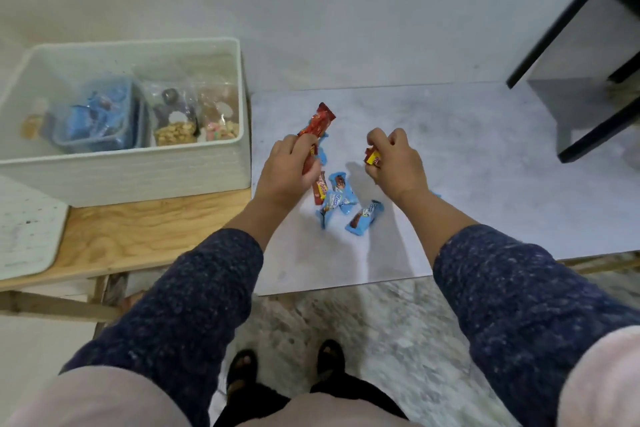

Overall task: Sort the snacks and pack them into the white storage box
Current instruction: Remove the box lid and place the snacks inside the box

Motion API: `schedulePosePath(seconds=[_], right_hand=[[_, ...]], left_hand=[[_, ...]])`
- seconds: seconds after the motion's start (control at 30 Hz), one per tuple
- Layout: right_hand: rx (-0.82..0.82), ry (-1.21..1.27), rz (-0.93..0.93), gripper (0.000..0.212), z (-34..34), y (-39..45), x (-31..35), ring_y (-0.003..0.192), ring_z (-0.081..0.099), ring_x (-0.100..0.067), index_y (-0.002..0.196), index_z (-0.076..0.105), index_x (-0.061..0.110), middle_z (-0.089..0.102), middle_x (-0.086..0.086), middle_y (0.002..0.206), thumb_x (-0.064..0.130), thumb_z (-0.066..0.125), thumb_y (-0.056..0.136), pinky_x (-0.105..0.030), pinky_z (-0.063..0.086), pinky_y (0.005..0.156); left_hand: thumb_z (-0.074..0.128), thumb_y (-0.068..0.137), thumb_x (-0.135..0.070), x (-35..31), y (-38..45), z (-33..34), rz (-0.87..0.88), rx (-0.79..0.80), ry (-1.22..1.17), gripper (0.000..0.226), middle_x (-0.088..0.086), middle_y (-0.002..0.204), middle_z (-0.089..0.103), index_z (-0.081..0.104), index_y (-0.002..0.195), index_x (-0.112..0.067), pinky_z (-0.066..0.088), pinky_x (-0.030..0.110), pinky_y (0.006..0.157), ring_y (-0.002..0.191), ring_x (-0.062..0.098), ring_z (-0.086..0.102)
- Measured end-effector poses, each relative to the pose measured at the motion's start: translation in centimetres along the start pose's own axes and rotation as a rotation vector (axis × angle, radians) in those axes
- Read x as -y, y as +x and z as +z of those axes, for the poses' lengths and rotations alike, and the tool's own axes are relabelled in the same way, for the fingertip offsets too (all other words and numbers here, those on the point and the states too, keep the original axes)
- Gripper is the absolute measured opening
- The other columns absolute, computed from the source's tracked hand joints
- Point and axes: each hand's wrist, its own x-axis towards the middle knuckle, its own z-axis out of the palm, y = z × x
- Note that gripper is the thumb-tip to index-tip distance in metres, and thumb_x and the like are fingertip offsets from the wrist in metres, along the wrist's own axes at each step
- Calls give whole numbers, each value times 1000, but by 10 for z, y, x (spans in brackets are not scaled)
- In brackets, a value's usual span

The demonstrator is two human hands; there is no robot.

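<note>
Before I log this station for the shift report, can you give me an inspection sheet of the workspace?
Surface: pale marbled board laid over a wooden table.
Job's things: white storage box on the left, holding a blue tub and clear bags of snacks; blue-wrapped snacks and a red bar loose on the board.
Clutter: white lid beside the box.
Hands: left hand grips red bars; right hand grips a red-and-yellow wrapper.
Cables: nothing seen.
Surroundings: black-framed shelf at upper right; speckled floor below.
</note>
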Motion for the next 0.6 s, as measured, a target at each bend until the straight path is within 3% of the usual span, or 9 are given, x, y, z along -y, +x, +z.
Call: schedulePosePath(seconds=[0.1, 0.33, 0.43, 0.6], right_hand=[[-57, 23, -45, 38, -19, 16, 40, 71, 46, -32, 119, 49, 13, 44, -18, 111, 11, 61, 83, -34, 41, 64], [-138, 85, -147, 40, -21, 54, 162, 70, 48, -33, 118, 48, 14, 44, -16, 108, 11, 62, 81, -34, 42, 62], [-111, 110, -179, 40, -3, 63, 213, 71, 49, -31, 117, 48, 15, 44, -15, 107, 13, 64, 81, -37, 48, 66], [-67, 137, -208, 41, 31, 76, 271, 75, 55, -35, 116, 48, 16, 44, -13, 106, 14, 66, 79, -37, 49, 66]], left_hand=[[59, 86, -16, 9, 15, -35, 17, -42, -12, 30, 15, 104, 58, 57, 115, -8, 46, 38, 78, 93, 30, 52], [64, 80, -13, 80, 36, -127, 85, -110, 73, 29, 15, 94, 60, 60, 108, -6, 45, 35, 70, 82, 30, 55], [64, 83, -19, 124, 38, -159, 34, -31, 131, 33, 15, 99, 58, 57, 113, -9, 47, 39, 74, 88, 31, 55], [59, 88, -27, 183, 38, -190, -61, 153, 131, 36, 9, 101, 55, 50, 121, -16, 41, 30, 73, 89, 26, 53]])
